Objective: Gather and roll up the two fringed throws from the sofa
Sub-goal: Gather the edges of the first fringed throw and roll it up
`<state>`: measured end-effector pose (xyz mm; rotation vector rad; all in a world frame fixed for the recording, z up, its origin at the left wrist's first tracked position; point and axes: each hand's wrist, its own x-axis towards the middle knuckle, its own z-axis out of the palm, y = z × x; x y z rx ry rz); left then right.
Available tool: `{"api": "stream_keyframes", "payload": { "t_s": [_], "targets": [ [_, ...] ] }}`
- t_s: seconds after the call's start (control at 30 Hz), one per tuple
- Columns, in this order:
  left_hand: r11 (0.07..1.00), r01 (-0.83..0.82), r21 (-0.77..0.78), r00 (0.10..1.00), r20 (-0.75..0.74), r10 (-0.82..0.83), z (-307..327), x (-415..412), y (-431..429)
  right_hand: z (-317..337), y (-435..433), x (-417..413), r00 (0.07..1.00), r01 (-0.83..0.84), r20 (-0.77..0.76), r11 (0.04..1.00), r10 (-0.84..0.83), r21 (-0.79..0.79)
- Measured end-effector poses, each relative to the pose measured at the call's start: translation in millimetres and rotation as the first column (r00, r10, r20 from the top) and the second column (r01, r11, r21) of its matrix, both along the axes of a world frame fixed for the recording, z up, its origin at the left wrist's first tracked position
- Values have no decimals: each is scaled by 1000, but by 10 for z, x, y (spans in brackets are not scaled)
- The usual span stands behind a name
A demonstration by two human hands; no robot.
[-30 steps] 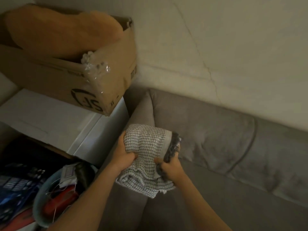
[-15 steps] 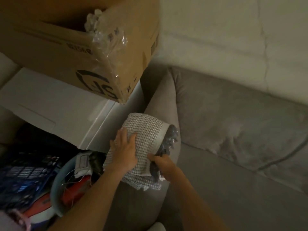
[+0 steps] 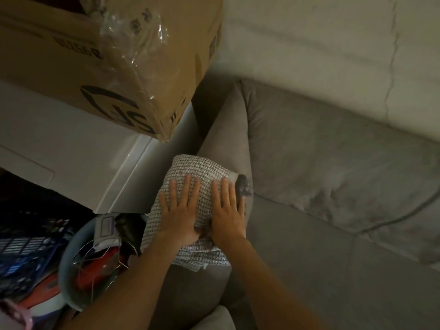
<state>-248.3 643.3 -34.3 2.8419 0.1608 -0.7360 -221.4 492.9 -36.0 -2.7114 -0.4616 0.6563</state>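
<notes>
My left hand (image 3: pixel 181 210) and right hand (image 3: pixel 228 210), fingers straight, press the rolled grey-white woven throw (image 3: pixel 197 170) onto the grey sofa armrest (image 3: pixel 228 139); a dark fuzzy throw (image 3: pixel 244 189) pokes from its end. The brown cardboard box (image 3: pixel 166 67) has illegible print.

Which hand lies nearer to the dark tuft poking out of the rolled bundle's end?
Right. The right hand lies flat on the bundle with its fingers beside the dark tuft; the left hand presses flat farther left, apart from it.
</notes>
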Motion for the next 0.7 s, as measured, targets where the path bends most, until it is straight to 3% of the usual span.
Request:
{"api": "stream_keyframes", "payload": {
  "t_s": [0.27,0.43,0.57,0.7],
  "targets": [
    [1000,15,-21,998,-55,-16,-59,59,18,-250,-31,261,981,-161,-137,971,137,-179],
    [999,18,26,998,-62,-16,69,16,-24,-7,-144,267,962,-214,-190,974,198,-69],
    [998,18,58,999,-44,-15,266,5,-102,323,-326,205,975,-200,-95,980,201,21],
    [995,-41,94,999,2,41,477,-141,-253,565,-536,25,981,-180,59,982,183,-52]
  ]
}}
